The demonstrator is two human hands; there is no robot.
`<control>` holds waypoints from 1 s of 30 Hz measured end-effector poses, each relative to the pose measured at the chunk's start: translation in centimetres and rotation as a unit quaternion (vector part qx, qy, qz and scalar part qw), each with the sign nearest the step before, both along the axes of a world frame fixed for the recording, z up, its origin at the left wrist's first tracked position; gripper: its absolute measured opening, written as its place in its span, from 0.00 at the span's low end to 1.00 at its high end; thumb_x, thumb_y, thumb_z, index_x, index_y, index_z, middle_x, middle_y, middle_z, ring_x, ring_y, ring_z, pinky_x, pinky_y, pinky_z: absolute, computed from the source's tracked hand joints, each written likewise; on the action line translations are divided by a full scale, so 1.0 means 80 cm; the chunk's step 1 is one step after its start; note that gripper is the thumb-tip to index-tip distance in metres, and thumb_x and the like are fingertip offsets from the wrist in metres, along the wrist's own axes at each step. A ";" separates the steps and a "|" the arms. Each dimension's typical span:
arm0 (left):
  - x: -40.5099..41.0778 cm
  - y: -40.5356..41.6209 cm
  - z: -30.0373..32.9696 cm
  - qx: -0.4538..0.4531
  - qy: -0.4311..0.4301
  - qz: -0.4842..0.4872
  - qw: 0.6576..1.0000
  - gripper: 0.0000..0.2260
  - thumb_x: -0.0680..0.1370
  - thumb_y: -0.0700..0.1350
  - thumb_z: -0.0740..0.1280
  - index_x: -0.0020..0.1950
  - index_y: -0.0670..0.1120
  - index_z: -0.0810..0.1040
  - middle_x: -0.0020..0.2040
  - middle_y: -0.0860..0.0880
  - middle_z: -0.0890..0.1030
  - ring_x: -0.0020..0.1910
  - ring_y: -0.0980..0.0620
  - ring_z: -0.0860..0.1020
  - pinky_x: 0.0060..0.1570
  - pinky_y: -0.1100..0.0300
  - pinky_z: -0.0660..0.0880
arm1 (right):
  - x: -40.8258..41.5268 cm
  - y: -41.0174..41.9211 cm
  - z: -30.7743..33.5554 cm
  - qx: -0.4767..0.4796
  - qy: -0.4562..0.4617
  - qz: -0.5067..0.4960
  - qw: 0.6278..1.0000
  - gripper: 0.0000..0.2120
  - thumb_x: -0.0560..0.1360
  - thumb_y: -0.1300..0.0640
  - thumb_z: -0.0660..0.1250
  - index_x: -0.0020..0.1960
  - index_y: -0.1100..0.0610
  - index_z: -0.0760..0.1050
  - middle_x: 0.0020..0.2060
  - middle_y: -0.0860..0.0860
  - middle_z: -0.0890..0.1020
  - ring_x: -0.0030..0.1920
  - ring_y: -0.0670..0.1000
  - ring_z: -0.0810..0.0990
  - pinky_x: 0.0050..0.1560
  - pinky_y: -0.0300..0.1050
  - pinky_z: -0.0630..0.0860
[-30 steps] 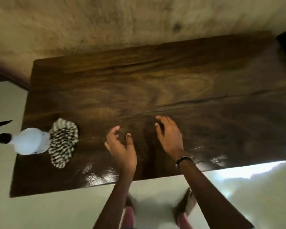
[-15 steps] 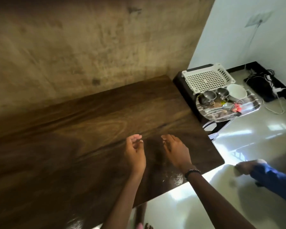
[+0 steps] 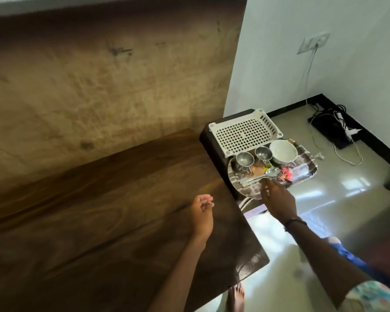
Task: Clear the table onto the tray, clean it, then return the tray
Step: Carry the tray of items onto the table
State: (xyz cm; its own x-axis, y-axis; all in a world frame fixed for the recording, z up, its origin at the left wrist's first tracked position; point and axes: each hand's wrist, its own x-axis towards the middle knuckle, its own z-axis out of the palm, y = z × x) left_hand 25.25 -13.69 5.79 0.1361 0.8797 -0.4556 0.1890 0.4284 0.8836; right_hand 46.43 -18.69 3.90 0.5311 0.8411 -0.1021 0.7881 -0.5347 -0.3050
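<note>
A dark wooden table (image 3: 99, 210) fills the lower left. Beyond its right end a steel tray (image 3: 306, 174) rests on a dark low stand (image 3: 212, 140). The tray holds two steel cups (image 3: 244, 159), a white bowl (image 3: 283, 150), spoons (image 3: 273, 172) and red wrappers (image 3: 287, 173). My right hand (image 3: 277, 201) reaches toward the tray's near edge with fingers extended; I cannot tell whether it touches the rim. Over the table's right end my left hand (image 3: 200, 216) hovers, loosely curled and holding nothing.
A white perforated plastic rack (image 3: 243, 132) lies on the stand behind the tray. A black power strip with cables (image 3: 333, 129) sits on the floor by the white wall. Another person's blue sleeve (image 3: 349, 257) shows at lower right. My bare foot (image 3: 236, 298) is below the table edge.
The view swung right from the spray bottle and striped cloth to the tray. My right hand moved off the table toward the tray; my left hand stayed over the table.
</note>
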 end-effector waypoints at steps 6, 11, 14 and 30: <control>0.096 0.017 -0.066 -0.037 0.042 0.001 0.998 0.12 0.79 0.34 0.61 0.61 0.38 0.75 0.60 0.41 0.79 0.60 0.46 0.77 0.63 0.54 0.73 | 0.160 0.014 -0.045 0.035 0.048 -0.116 0.991 0.17 0.78 0.63 0.61 0.66 0.62 0.71 0.64 0.62 0.74 0.65 0.63 0.71 0.61 0.57 0.71; 0.168 0.028 -0.118 -0.052 0.054 0.034 0.997 0.16 0.78 0.34 0.62 0.66 0.38 0.72 0.64 0.42 0.77 0.64 0.45 0.75 0.63 0.57 0.70 | 0.268 0.032 -0.082 0.035 0.041 -0.143 0.988 0.15 0.76 0.69 0.59 0.62 0.71 0.69 0.58 0.69 0.74 0.59 0.67 0.72 0.57 0.56 0.67; 0.200 0.036 -0.138 -0.049 0.072 0.051 0.995 0.14 0.78 0.37 0.63 0.63 0.42 0.75 0.59 0.43 0.81 0.58 0.44 0.78 0.60 0.48 0.74 | 0.309 0.049 -0.100 0.065 0.095 -0.167 0.979 0.12 0.77 0.69 0.58 0.59 0.70 0.69 0.55 0.69 0.76 0.54 0.68 0.75 0.51 0.58 0.71; 0.205 0.026 -0.157 -0.046 0.139 0.125 0.981 0.13 0.74 0.37 0.70 0.58 0.41 0.77 0.55 0.42 0.82 0.53 0.43 0.81 0.53 0.47 0.78 | 0.329 0.016 -0.128 0.106 0.261 -0.236 0.930 0.11 0.78 0.66 0.61 0.59 0.63 0.76 0.45 0.58 0.80 0.45 0.56 0.77 0.45 0.53 0.75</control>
